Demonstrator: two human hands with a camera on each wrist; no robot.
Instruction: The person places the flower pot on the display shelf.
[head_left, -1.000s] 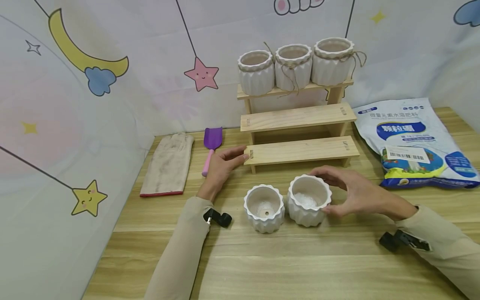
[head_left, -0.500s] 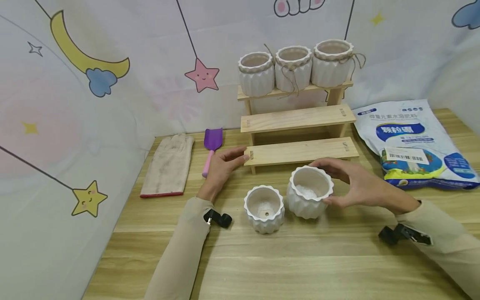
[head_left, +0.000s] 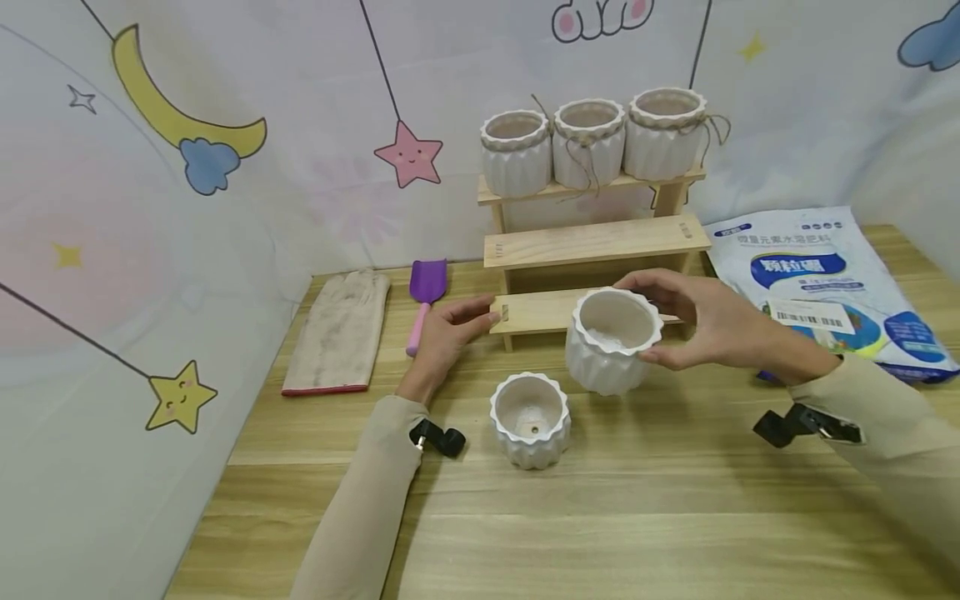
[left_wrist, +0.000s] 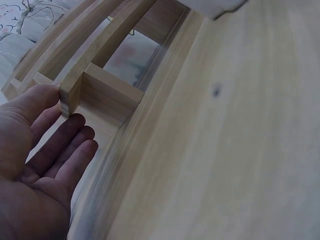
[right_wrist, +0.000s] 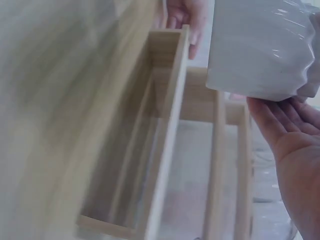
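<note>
My right hand (head_left: 716,321) grips a white ceramic flower pot (head_left: 606,373) by its right side. The pot is lifted off the table in front of the stand's lowest step, tilted slightly. In the right wrist view the pot (right_wrist: 260,50) hangs above the step boards, the hand (right_wrist: 295,130) against its side. My left hand (head_left: 450,337) holds the left end of the lowest step of a three-step wooden stand (head_left: 536,312). Thumb and finger meet the board's end in the left wrist view, the other fingers below it. A second white pot (head_left: 531,450) stands upright on the table.
Three white pots tied with twine, the middle one (head_left: 588,154) among them, stand on the top step. A purple scoop (head_left: 427,283) and a cloth glove (head_left: 337,333) lie left of the stand. A white and blue printed bag (head_left: 795,250) lies on the right.
The right hand has raised the pot off the table and carried it up and away towards the lowest step. The left hand stays at the step's end.
</note>
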